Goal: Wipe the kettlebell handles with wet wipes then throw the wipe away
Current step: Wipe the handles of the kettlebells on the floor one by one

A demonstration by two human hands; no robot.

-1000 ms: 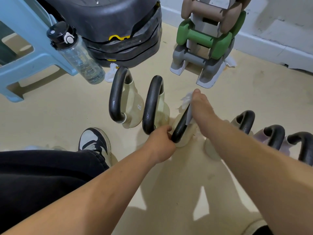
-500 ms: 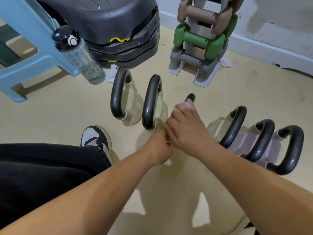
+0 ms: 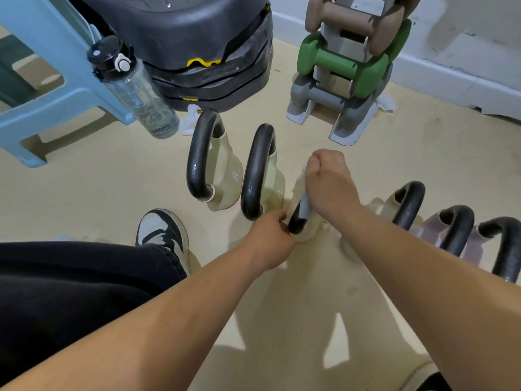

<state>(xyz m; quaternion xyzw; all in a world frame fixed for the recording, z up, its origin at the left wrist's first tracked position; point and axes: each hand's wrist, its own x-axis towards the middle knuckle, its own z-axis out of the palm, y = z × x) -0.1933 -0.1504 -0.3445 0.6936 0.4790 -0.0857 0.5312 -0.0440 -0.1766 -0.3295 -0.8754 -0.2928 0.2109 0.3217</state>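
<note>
From the head view, the wiping step is underway: the right hand is curled round a wet wipe on the third kettlebell's handle, on the floor. The left hand pinches the handle's near end, steadying it. Next, I'd guess, slide the wipe along. The right fingers and most of the handle are hidden.

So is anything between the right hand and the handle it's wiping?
Only the wet wipe itself: the right hand wraps it around the third kettlebell's handle. The left hand grips the handle's lower end. Nothing else intervenes.
</note>
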